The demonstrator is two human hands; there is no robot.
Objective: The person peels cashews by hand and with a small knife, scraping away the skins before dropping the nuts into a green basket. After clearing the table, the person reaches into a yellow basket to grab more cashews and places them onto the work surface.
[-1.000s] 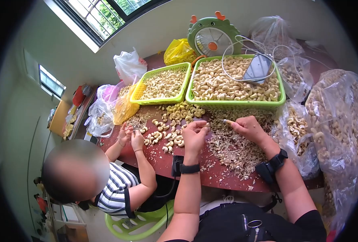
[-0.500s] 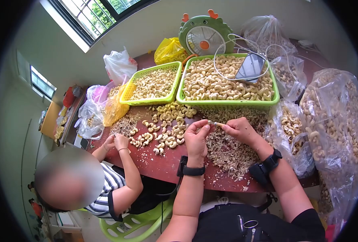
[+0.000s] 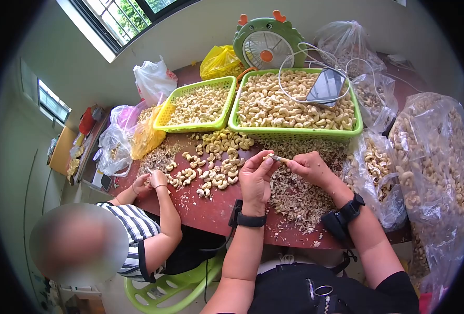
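Pinching a cashew (image 3: 268, 156) in left hand (image 3: 255, 178), grasping small knife (image 3: 280, 159) in right hand (image 3: 311, 166); best worked in short, light strokes.

Left basket (image 3: 190, 127) beside right basket (image 3: 295, 132) on table (image 3: 206, 212). Phone (image 3: 327, 86) on cashews (image 3: 284, 105) in right basket, fan (image 3: 266, 54) behind it
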